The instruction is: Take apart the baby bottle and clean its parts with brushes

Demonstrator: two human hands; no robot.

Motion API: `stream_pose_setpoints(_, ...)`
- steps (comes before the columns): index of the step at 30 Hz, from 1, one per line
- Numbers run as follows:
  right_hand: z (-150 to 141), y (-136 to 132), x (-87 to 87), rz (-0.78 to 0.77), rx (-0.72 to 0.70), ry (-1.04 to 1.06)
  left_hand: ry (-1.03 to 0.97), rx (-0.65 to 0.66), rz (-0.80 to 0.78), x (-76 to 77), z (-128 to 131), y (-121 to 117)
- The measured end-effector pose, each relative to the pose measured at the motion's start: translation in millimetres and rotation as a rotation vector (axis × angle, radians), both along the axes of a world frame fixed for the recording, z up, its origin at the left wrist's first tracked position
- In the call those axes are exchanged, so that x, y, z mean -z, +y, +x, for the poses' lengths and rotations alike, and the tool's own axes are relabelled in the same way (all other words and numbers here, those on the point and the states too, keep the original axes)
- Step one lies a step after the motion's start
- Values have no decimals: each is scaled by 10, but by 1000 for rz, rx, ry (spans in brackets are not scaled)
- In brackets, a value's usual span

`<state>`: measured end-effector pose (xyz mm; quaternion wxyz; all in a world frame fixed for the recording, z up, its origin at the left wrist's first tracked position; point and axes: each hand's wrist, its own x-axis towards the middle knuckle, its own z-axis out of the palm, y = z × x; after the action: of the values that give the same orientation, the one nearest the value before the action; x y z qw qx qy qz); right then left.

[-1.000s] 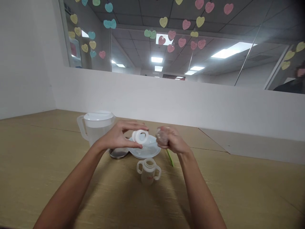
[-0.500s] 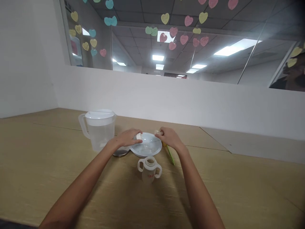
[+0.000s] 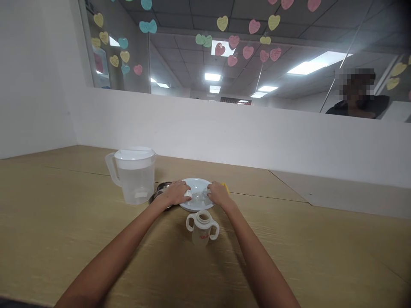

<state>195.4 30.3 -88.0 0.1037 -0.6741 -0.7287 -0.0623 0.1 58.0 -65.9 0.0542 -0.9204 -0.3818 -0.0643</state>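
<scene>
The left hand (image 3: pixel 175 193) and the right hand (image 3: pixel 219 193) meet over the near half of one white plate (image 3: pixel 196 181), which sits toward the far edge of the wooden bench (image 3: pixel 289 256). The left fingers are curled narrowly around one white plastic ring (image 3: pixel 188 194), holding it just above the plate. The right fingers (image 3: pixel 213 189) are drawn in close around one clear, soft-looking piece (image 3: pixel 201 198), which reaches toward the ring and nearly touches it; its exact shape is too small to tell. Both pieces are at the middle of the plate.

One two-handled baby cup (image 3: pixel 202 229) stands upright on the bench just in front of the plate, between the forearms. One clear pitcher (image 3: pixel 135 177) with a white lid stands left of the plate, holding water. One round metal dish (image 3: pixel 162 187) lies between the pitcher and the plate, partly under the left wrist. One small yellow object (image 3: pixel 225 187) shows just past the right hand, mostly hidden. Beyond the bench's far edge, behind a low white wall (image 3: pixel 224 132), one person (image 3: pixel 356 92) stands behind a glass pane (image 3: pixel 180 55) hung with many paper hearts (image 3: pixel 247 52).
</scene>
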Motion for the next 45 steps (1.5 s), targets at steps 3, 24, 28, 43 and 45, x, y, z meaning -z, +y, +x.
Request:
stream_pose_setpoints(3,-3,17,31,16,16,-10,23,-27,-2,10,0,-4)
stream_pose_setpoints(24,-97,81,152,96,209,26,114,-191,-93,49,100,31)
stream_pose_setpoints(28,-104,66,150,86,189,20,122,-178,-103,43,108,22)
stream_pose_setpoints(43,-53,-4,12,141,186,114,-481,-75,120,-945,-530,-326)
stream_pose_setpoints(45,-24,-54,-103,192,188,165,-673,-112,276,-1055,-758,-319)
